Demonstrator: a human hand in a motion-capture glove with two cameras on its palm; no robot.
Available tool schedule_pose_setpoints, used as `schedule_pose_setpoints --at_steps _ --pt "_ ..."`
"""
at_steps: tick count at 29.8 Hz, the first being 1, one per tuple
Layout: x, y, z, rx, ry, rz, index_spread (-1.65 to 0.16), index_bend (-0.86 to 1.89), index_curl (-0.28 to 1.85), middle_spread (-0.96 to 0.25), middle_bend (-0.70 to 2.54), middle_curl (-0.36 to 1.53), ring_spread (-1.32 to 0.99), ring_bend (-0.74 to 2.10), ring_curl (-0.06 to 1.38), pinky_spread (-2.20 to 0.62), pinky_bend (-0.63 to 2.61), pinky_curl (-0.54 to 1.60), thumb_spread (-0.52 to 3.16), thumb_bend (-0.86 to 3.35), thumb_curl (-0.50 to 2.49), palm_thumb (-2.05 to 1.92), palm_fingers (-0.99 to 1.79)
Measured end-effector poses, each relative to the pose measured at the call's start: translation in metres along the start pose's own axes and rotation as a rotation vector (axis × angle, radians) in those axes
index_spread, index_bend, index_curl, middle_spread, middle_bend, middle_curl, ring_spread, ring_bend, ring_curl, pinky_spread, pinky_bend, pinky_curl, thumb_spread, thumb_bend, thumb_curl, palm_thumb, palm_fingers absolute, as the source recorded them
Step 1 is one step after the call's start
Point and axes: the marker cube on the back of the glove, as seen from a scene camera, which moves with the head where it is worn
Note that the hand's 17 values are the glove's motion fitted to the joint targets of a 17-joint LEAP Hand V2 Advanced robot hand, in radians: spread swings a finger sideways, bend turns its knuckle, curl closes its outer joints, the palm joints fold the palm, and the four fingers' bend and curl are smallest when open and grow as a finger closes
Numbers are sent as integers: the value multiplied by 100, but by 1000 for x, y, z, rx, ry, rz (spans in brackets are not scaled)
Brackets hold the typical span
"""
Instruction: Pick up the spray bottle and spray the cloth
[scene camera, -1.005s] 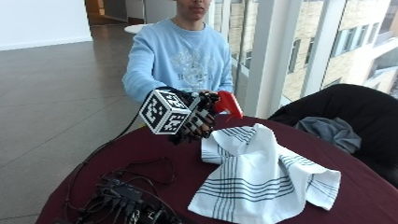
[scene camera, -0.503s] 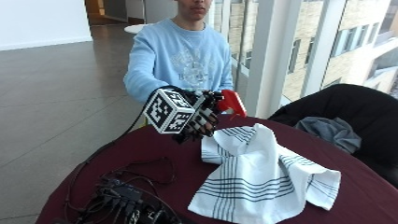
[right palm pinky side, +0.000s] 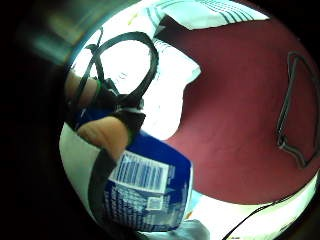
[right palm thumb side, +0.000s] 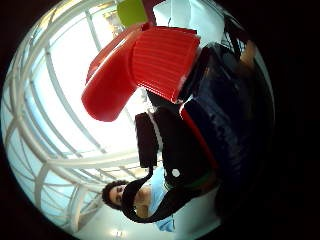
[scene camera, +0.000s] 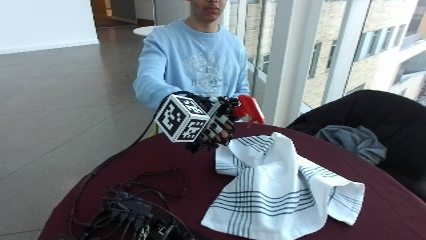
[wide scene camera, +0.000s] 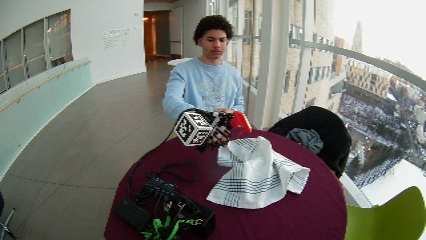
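Note:
My gloved right hand (scene camera: 214, 127) grips a blue spray bottle above the far edge of the round maroon table (scene camera: 373, 215). Its red spray head (scene camera: 248, 109) sticks out toward the window side. The white cloth (scene camera: 279, 187) with dark stripes lies crumpled on the table just beside and below the hand. In the little finger side palm view the bottle's blue label (right palm pinky side: 150, 192) is close to the palm, with the cloth (right palm pinky side: 210, 12) and table (right palm pinky side: 240, 115) beyond. The thumb side palm view shows the red head (right palm thumb side: 142, 70) and the blue body (right palm thumb side: 235, 115). The wide view shows hand (wide scene camera: 216, 132) and cloth (wide scene camera: 256, 172).
A bundle of black cables and boxes (scene camera: 133, 215) lies at the table's front left. A black chair (scene camera: 393, 110) with a grey garment (scene camera: 353, 140) stands behind the table's right side. A green chair (wide scene camera: 386, 220) is at the front right.
The hand keeps its hold on the bottle and has shifted only slightly toward the cloth. The cloth has not moved.

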Motion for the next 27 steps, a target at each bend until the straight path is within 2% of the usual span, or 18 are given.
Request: schedule_pose_setpoints --at_steps 27 --pt "-4 -1 5 5 2 -8 -13 16 44 -3 32 48 7 49 42 26 19 33 125 -2 26 41 117"
